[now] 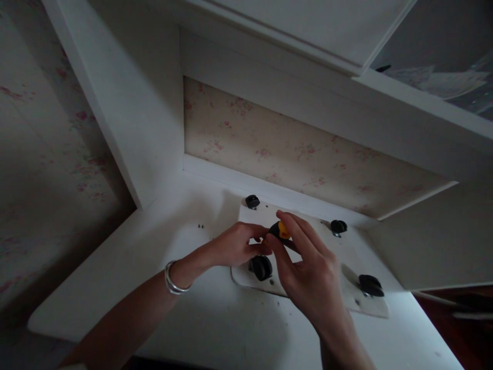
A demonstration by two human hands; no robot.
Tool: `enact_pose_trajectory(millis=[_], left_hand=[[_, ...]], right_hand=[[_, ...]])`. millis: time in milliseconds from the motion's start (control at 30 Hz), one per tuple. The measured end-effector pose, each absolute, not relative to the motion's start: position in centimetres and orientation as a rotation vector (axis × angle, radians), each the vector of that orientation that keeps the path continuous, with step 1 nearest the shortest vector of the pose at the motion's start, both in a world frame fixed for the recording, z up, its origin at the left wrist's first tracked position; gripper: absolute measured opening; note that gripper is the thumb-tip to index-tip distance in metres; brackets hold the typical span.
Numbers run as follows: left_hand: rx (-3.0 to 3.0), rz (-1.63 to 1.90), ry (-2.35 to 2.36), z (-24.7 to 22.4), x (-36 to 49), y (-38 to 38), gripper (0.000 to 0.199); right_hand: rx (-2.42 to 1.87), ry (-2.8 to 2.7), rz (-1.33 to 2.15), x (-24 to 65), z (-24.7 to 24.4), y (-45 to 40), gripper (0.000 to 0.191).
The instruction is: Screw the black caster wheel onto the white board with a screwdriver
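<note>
My right hand [313, 267] grips a screwdriver [284, 230] with a yellow and black handle, thumb and fingers closed around it. Close against it, my left hand [235, 244] pinches its thumb and forefinger at the left end of the handle; the exact contact is partly hidden. Both hands are held above a white board [348, 257] lying flat with its wheels up. A black caster [262, 267] stands just under my left fingers. Other black casters sit near the board's corners: one at the back left [252, 201], one at the back right [339, 226] and one at the front right [370, 285].
Two small dark screws [201, 226] stand on the white desktop [169, 252] left of the board. Small dark bits lie along the board's front edge. A white side panel [131, 103] rises at left, floral wallpaper [269, 139] behind, and a white cabinet [308, 25] overhangs.
</note>
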State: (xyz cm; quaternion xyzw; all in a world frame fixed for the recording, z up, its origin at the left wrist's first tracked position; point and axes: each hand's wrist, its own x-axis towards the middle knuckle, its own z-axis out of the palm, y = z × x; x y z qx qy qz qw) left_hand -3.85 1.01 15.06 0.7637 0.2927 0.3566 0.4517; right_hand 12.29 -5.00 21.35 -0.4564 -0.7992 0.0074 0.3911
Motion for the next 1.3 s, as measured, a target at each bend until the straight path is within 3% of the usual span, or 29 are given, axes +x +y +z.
enact_pose_trajectory(millis=[967, 1300], left_hand=[[1.856, 0.902, 0.725, 14.97, -3.71, 0.98, 0.010], [1.806, 0.982, 0.841, 14.56, -3.72, 0.38, 0.013]], right_hand=[[-1.190, -1.977, 0.018, 12.45, 20.79, -4.70, 0.039], [-1.237, -2.022, -0.028, 11.90, 21.69, -4.63, 0.028]])
